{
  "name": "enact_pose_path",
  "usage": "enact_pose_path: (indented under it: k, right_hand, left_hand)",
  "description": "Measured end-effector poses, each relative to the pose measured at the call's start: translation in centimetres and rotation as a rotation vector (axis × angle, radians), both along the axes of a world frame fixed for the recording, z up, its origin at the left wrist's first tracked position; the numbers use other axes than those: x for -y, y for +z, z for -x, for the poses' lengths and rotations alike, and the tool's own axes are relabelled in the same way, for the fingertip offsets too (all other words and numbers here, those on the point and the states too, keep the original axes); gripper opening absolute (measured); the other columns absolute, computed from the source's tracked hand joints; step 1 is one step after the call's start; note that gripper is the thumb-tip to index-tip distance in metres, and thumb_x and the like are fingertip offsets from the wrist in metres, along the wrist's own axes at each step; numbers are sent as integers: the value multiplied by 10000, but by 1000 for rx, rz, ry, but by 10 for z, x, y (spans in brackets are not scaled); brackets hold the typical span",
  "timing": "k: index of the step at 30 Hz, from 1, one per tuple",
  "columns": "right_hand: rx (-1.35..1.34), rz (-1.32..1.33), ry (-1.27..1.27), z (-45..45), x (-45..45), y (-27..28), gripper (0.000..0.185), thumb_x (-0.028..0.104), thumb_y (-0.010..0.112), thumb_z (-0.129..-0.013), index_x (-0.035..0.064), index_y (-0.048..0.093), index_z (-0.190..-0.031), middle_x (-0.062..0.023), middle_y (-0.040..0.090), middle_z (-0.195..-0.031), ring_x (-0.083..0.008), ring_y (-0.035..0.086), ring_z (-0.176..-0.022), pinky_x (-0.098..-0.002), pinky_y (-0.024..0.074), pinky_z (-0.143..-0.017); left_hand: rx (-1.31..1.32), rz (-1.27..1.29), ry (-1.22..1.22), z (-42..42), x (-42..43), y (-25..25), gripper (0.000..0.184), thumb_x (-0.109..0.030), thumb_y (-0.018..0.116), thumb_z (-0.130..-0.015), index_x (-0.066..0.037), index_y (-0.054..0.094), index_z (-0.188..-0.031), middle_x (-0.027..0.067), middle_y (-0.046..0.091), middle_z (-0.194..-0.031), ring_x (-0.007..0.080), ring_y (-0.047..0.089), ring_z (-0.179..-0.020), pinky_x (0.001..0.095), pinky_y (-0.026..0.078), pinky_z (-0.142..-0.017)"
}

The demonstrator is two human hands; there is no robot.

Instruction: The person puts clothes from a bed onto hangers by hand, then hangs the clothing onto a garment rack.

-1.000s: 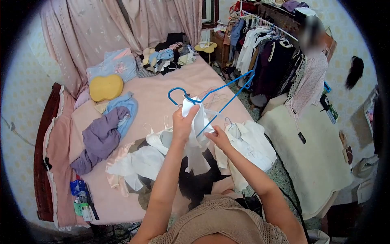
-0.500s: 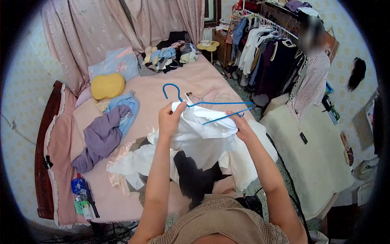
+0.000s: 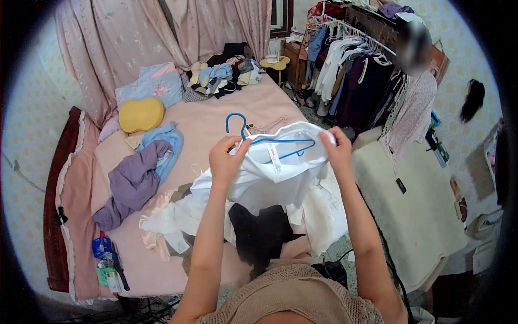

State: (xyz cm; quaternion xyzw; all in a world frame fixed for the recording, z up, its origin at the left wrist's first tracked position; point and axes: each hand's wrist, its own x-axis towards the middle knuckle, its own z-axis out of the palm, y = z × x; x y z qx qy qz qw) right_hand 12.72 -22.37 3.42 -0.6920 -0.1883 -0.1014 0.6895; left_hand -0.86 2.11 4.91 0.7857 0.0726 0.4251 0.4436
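Observation:
A white garment (image 3: 270, 183) hangs between my two hands above the bed, its wide top opening spread and a white label with a red mark showing inside. My left hand (image 3: 226, 159) is closed at the opening's left end, pinching the cloth together with a blue clothes hanger (image 3: 280, 141). The hanger's hook points up beside that hand, and its other end lies inside the opening. At the right end, my right hand (image 3: 339, 150) grips the garment's edge. Below the garment, a black piece of clothing (image 3: 259, 232) and white clothes (image 3: 178, 216) lie on the bed.
The pink bed (image 3: 216, 129) carries a yellow cushion (image 3: 141, 114), a purple cloth (image 3: 137, 170) and a clothes pile (image 3: 224, 73). A clothes rack (image 3: 356, 70) stands at the back right. A cream-covered surface (image 3: 410, 216) runs along the right.
The hanger's right end has gone inside the garment's opening, which is now spread wider. My right hand has moved up and right, from below the hanger to the garment's edge.

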Motion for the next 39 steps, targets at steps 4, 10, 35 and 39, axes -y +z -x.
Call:
enact_pose_path:
  k: [4,10,35,39]
  right_hand:
    - [186,447,561,35,-10,35,125,154,609,-812,39,624,-858,5,561,-713,-66,503,-620,-209,388,-559]
    - [807,600,49,30,-38,36,209,181,624,-767,63,610,-940,-100,602,-898,-258,544,-865,-314,409,-718]
    - [309,289,51,-1,-12,53,191,105,683,-721,12,613,-872,-46,607,-770,-107,549,-675,-227,432,-610]
    - [343,366,89,14,-23,65,180,113,686,-717,13,618,-851,-46,607,-766,-110,549,-669,-230,433,-610]
  left_hand:
    - [-35,125,-23,-5,0,2,140,-138,691,-747,-20,624,-707,-83,469,-593,7,369,-529,170,267,-473]
    - [-162,332,-252,-6,0,3,174,-153,707,-721,-8,637,-786,-59,519,-644,22,421,-581,176,333,-518]
    - [56,-115,118,0,-27,8,239,-225,590,-794,-23,595,-921,123,579,-908,246,527,-911,330,402,-798]
    - [0,-197,-46,-9,12,29,192,-157,599,-793,-8,608,-915,75,600,-842,165,548,-757,258,424,-677]
